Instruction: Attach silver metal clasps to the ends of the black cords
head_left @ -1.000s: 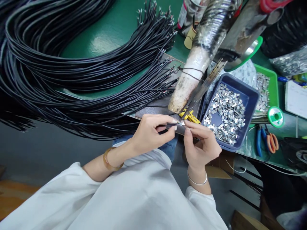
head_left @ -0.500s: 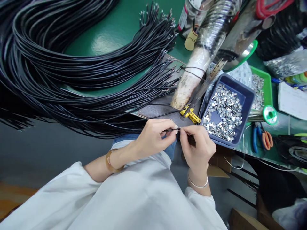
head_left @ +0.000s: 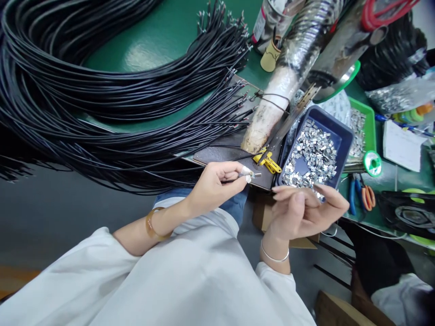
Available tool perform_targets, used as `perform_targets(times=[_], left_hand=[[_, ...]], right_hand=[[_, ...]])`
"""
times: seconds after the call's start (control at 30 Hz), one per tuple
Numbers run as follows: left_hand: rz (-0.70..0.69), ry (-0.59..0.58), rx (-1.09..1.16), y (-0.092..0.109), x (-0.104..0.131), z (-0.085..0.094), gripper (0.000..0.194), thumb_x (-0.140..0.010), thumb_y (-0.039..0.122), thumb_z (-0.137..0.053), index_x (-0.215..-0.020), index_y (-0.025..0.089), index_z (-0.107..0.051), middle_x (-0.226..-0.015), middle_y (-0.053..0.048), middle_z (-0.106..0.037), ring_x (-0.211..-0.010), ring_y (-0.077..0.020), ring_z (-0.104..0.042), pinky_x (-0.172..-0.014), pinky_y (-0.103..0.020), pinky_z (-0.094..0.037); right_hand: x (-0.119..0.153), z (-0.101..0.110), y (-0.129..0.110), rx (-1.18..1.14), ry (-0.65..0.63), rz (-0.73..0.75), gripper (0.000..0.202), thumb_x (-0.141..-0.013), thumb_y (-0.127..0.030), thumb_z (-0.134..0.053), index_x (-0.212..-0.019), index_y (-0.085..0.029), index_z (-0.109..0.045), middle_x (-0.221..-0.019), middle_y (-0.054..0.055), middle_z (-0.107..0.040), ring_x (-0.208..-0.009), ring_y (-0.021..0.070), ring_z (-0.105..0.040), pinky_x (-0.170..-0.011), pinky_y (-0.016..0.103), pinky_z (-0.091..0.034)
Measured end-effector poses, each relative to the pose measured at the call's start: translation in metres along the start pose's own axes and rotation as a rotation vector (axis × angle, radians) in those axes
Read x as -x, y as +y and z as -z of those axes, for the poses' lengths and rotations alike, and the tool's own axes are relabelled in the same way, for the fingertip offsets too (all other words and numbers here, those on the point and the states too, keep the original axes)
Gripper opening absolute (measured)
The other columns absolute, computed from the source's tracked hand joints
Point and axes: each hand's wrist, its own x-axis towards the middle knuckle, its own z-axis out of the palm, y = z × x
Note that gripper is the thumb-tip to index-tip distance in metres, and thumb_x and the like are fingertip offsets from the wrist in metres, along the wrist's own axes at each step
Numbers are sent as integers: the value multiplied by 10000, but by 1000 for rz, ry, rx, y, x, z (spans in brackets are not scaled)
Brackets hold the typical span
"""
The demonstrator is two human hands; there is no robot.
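Between the thumb and forefinger of my left hand [head_left: 222, 183], a small silver metal connector [head_left: 256, 175] is pinched, its tip pointing right. Whether a cable runs back from it inside the hand is hidden. My right hand [head_left: 304, 210] is open, palm turned up and fingers apart, over the near edge of a dark blue tray [head_left: 344, 136]. Many small silver metal pieces [head_left: 314, 151] fill much of that tray. Beyond my left hand lies a thick bundle of black cables [head_left: 152, 140] with bare, stripped ends toward the right.
A yellow clip-like tool [head_left: 268, 162] sits left of the tray, below a wrapped exhaust duct [head_left: 261, 122]. To the right are a green tray [head_left: 369, 122], a solder spool [head_left: 373, 163], blue-handled pliers [head_left: 353, 194] and orange-handled ones [head_left: 368, 198]. Cardboard boxes [head_left: 340, 312] stand below the table.
My right hand has let go of the thin black cable, moved right toward the blue tray and opened. The left hand stays nearly in place, now showing a metal connector. The view has shifted slightly.
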Motion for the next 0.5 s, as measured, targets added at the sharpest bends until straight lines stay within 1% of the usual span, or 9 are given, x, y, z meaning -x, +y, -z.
perform_targets(times=[0.03, 0.07, 0.1, 0.17, 0.23, 0.3, 0.4, 0.5], left_hand=[[-10, 7, -4, 0, -1, -1, 151, -810, 256, -693, -821, 105, -693, -552, 68, -369, -524, -53, -285, -491, -205, -215], [-21, 12, -5, 1, -3, -1, 146, -807, 250, -688, -810, 104, -694, -552, 65, -385, -521, -52, -290, -485, -203, -214], [-32, 17, -6, 1, -4, -2, 140, -804, 244, -683, -796, 105, -691, -550, 63, -395, -517, -51, -295, -479, -200, -214], [-57, 36, -20, 1, -6, -3, 132, -801, 236, -676, -764, 110, -681, -540, 66, -384, -508, -47, -287, -471, -197, -210], [-78, 57, -50, 0, -8, -4, 133, -809, 229, -670, -743, 114, -672, -538, 68, -363, -505, -46, -269, -470, -201, -197], [-95, 73, -75, -2, -9, -5, 148, -830, 230, -658, -735, 117, -670, -548, 61, -374, -512, -48, -271, -475, -207, -198], [-98, 83, -76, -3, -11, -8, 177, -849, 247, -647, -728, 120, -670, -550, 51, -399, -508, -50, -278, -470, -208, -200], [-102, 102, -82, -3, -14, -9, 163, -834, 240, -657, -727, 119, -673, -530, 63, -366, -496, -47, -252, -461, -204, -184]], right_hand=[[0, 1, 1, 24, -23, 5, 275, -967, -197, -584, -1228, -282, -567, -757, -70, -726, -546, 124, -690, -541, 290, -624], [0, 1, 2, 78, -55, 8, 282, -966, -173, -582, -1227, -279, -566, -835, -47, -761, -648, 149, -744, -610, 325, -657], [1, 1, 3, 138, -87, 20, 270, -957, -153, -594, -1199, -270, -581, -904, -24, -781, -748, 170, -775, -682, 351, -675], [2, 0, 5, 226, -164, 91, 219, -922, -129, -648, -1100, -254, -624, -957, -5, -791, -863, 186, -788, -781, 357, -676], [3, -3, 9, 272, -233, 150, 194, -891, -116, -691, -1024, -250, -647, -999, 6, -791, -901, 182, -784, -799, 330, -667], [3, -8, 11, 272, -263, 171, 190, -876, -107, -707, -993, -247, -655, -1032, 17, -785, -913, 177, -777, -795, 321, -662], [3, -13, 14, 240, -232, 166, 200, -857, -82, -715, -971, -235, -657, -1019, 24, -776, -898, 167, -766, -799, 325, -658], [3, -17, 16, 215, -206, 159, 205, -847, -68, -716, -960, -226, -651, -1020, 30, -771, -894, 164, -760, -785, 322, -658]])
